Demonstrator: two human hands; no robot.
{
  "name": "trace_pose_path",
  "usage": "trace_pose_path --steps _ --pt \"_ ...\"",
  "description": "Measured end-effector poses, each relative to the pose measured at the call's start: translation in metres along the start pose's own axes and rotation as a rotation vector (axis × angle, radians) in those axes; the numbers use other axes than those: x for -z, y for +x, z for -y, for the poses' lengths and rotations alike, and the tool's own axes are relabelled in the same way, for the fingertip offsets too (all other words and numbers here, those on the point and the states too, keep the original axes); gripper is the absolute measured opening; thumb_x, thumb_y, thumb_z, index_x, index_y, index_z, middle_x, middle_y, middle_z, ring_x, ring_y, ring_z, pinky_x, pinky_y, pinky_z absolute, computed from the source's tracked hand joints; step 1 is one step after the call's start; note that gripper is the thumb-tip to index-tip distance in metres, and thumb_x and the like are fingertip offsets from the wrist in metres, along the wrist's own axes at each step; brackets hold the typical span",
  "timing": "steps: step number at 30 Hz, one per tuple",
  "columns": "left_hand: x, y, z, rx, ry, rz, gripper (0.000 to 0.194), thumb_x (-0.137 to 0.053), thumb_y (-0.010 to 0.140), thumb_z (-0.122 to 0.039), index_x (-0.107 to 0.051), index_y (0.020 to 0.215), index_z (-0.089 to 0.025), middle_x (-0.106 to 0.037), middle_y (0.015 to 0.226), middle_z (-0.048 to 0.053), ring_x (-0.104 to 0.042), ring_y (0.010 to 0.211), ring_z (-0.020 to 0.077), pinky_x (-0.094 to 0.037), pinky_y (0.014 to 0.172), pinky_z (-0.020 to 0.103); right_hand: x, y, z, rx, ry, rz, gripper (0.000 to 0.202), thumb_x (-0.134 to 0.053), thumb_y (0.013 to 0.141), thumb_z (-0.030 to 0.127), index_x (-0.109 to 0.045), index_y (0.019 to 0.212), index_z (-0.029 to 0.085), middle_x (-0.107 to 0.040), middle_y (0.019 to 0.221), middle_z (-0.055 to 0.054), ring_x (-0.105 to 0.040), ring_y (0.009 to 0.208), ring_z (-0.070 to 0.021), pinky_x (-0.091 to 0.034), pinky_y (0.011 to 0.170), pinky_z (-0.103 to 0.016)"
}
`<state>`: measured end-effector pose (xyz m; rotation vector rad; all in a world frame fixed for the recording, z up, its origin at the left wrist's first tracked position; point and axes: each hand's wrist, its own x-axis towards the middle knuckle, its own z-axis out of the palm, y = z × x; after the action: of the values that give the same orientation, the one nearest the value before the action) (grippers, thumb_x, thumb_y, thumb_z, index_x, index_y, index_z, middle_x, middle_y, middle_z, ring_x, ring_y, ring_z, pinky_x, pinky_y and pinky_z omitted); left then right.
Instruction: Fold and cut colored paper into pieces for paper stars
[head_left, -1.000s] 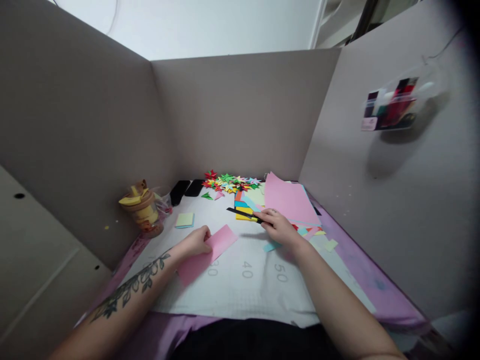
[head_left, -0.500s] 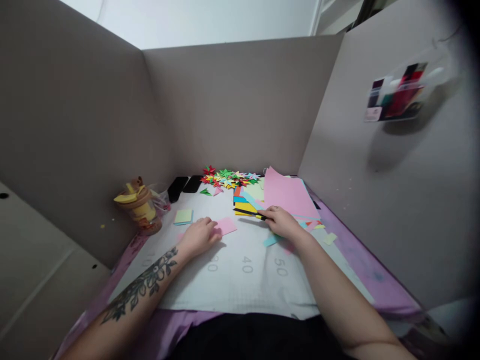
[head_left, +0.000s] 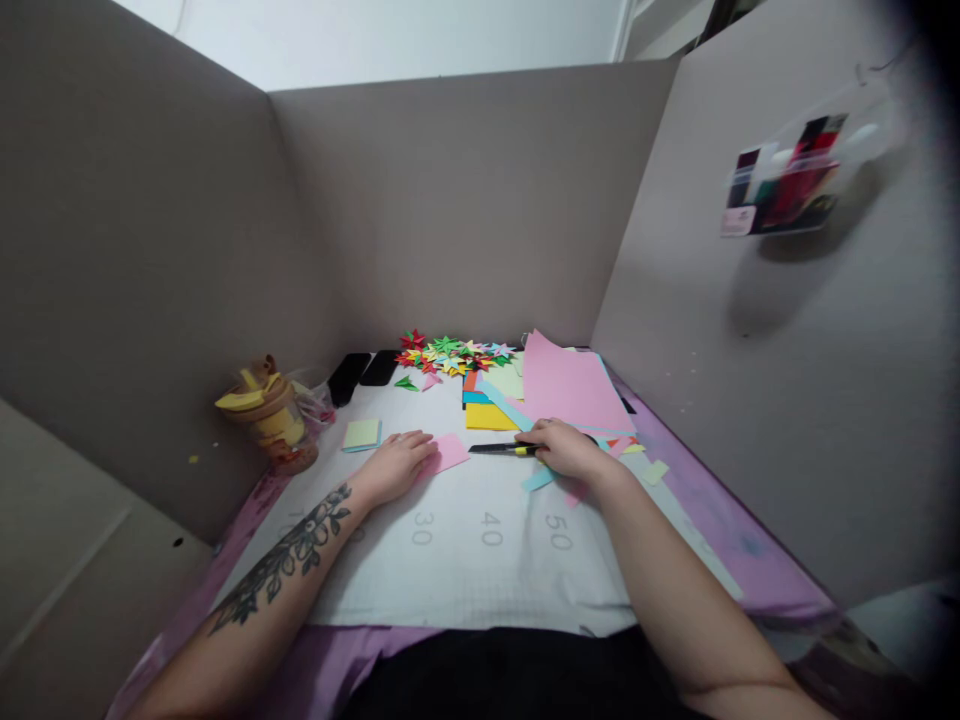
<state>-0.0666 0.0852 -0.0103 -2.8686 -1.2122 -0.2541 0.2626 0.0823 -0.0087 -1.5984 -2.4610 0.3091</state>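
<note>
My left hand (head_left: 399, 466) lies with its fingers stretched flat over the left part of a pink piece of paper (head_left: 448, 454) on the white mat. In my right hand (head_left: 568, 452) is a black and yellow utility knife (head_left: 501, 450), its blade pointing left. The blade's tip is close to the paper's right corner; whether they touch I cannot tell. Left of my left hand sits a small stack of light green and blue paper squares (head_left: 362, 433). Blue and pink paper scraps (head_left: 537, 480) lie under and beside my right hand.
Folded paper stars (head_left: 450, 355) are heaped at the back. Large pink sheets (head_left: 574, 385) and yellow paper (head_left: 489, 416) lie at the back right. Two black flat objects (head_left: 350, 378) and a lidded cup (head_left: 271, 415) stand left. Grey panels enclose the table; a clear pouch (head_left: 787, 190) hangs right.
The utility knife has come down and swung level, its tip now by the pink paper's right corner. My left hand's fingers have flattened on the paper. The view has shifted slightly.
</note>
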Motion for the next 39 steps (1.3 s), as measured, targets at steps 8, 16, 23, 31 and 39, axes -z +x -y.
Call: trace_pose_path --steps 8,16,23,31,39 --pt "-0.003 -0.003 0.010 0.017 -0.045 0.011 0.037 -0.030 0.095 -0.028 -0.057 0.120 -0.025 -0.055 0.127 0.008 -0.046 0.119 0.0226 -0.037 0.097 0.039 -0.002 0.000 -0.001 0.035 0.028 -0.040 0.050 -0.048 0.074 0.010 -0.062 0.118 0.028 -0.062 0.098 -0.007 -0.054 0.096 -0.0212 -0.040 0.076 -0.026" --pt "-0.014 -0.004 0.019 0.004 -0.152 -0.010 0.037 -0.033 0.093 -0.022 -0.060 0.118 -0.023 -0.057 0.123 0.008 -0.050 0.112 0.0196 -0.040 0.095 0.034 -0.012 0.007 0.001 0.110 0.042 -0.032 0.052 -0.048 0.072 0.007 -0.062 0.118 0.028 -0.062 0.101 -0.007 -0.054 0.097 -0.0199 -0.039 0.083 -0.027" --pt "-0.016 -0.001 0.026 -0.004 -0.198 -0.003 0.037 -0.035 0.092 -0.025 -0.063 0.115 -0.025 -0.059 0.116 0.007 -0.052 0.105 0.0202 -0.040 0.092 0.033 -0.018 0.011 0.012 0.222 0.103 -0.022 0.051 -0.048 0.073 0.006 -0.062 0.117 0.028 -0.062 0.106 -0.006 -0.053 0.098 -0.0199 -0.039 0.087 -0.030" --pt "-0.027 -0.005 0.029 0.023 -0.243 -0.067 0.036 -0.036 0.092 -0.024 -0.063 0.115 -0.027 -0.059 0.116 0.008 -0.051 0.106 0.0205 -0.040 0.092 0.035 -0.009 0.006 -0.012 0.109 0.040 -0.112 0.050 -0.047 0.073 0.006 -0.064 0.115 0.028 -0.062 0.098 -0.007 -0.053 0.096 -0.0197 -0.040 0.084 -0.029" --pt "-0.028 -0.005 0.029 0.039 -0.224 -0.050 0.036 -0.036 0.092 -0.022 -0.062 0.117 -0.026 -0.059 0.118 0.007 -0.050 0.107 0.0205 -0.039 0.093 0.035 -0.011 0.008 -0.014 0.073 -0.004 -0.061 0.048 -0.048 0.074 0.009 -0.064 0.116 0.028 -0.062 0.098 -0.006 -0.054 0.096 -0.0194 -0.038 0.083 -0.027"
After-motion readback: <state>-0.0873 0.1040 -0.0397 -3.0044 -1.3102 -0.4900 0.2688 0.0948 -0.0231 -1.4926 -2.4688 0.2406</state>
